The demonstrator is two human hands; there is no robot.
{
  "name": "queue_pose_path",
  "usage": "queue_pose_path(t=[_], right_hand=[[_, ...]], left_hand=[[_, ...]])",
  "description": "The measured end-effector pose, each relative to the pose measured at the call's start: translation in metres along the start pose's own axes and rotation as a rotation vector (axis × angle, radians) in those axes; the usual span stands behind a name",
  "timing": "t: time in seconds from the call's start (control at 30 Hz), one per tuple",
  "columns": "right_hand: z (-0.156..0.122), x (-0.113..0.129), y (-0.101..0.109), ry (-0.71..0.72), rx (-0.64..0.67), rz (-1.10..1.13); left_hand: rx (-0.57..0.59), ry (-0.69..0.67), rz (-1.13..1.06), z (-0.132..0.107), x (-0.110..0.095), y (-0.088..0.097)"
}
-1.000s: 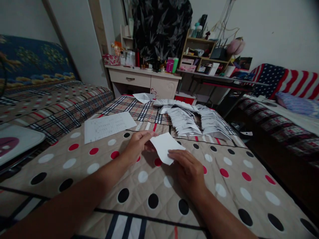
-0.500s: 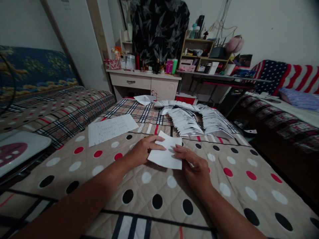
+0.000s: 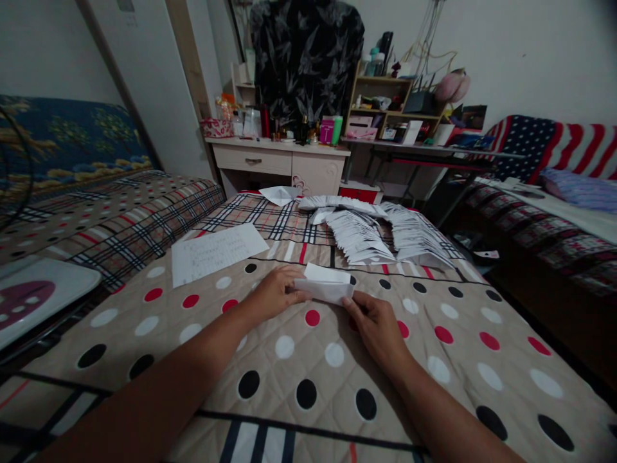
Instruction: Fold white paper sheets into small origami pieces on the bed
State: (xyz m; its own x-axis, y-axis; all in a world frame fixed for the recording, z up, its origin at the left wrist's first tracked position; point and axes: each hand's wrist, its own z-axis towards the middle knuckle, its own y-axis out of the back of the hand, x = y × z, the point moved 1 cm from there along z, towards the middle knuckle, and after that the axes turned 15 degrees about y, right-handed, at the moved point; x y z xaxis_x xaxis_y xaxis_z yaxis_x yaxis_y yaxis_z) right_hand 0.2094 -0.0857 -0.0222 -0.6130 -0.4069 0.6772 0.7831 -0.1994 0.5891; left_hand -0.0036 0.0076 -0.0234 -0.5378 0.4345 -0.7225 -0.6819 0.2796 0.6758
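Between my two hands is a small sheet of white paper, its near edge bent up into a fold over the bedspread. My left hand grips its left end, thumb in front and fingers behind. At the lower right corner, my right hand pinches the paper with the thumb on the near side. Beyond my left hand lies a flat sheet with handwriting. Rows of folded white papers lie overlapped past my right hand, with another fanned row beside them.
A polka-dot and plaid bedspread covers the bed beneath my hands. One more creased white paper lies at the far edge. Behind stands a cream dresser crowded with bottles and boxes. On the left is a white tabletop.
The paper was lying flatter under my fingers; now its near part is folded up. My right hand has shifted from resting on top to pinching the near edge.
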Motion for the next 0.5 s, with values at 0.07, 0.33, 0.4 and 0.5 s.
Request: queue_pose_path(t=[0.07, 0.33, 0.4, 0.5], right_hand=[[0.005, -0.003, 0.000, -0.008, -0.067, -0.085], [0.026, -0.012, 0.000, -0.075, -0.141, -0.335], [0.029, -0.014, 0.000, -0.106, -0.139, -0.334], [0.031, -0.021, -0.002, -0.142, -0.191, -0.241]], left_hand=[[-0.055, 0.122, -0.050, 0.004, -0.001, -0.004], [-0.247, 0.240, 0.109, 0.012, -0.009, -0.018], [-0.272, 0.208, 0.129, 0.014, -0.005, -0.020], [-0.248, 0.209, 0.077, 0.015, 0.000, -0.020]])
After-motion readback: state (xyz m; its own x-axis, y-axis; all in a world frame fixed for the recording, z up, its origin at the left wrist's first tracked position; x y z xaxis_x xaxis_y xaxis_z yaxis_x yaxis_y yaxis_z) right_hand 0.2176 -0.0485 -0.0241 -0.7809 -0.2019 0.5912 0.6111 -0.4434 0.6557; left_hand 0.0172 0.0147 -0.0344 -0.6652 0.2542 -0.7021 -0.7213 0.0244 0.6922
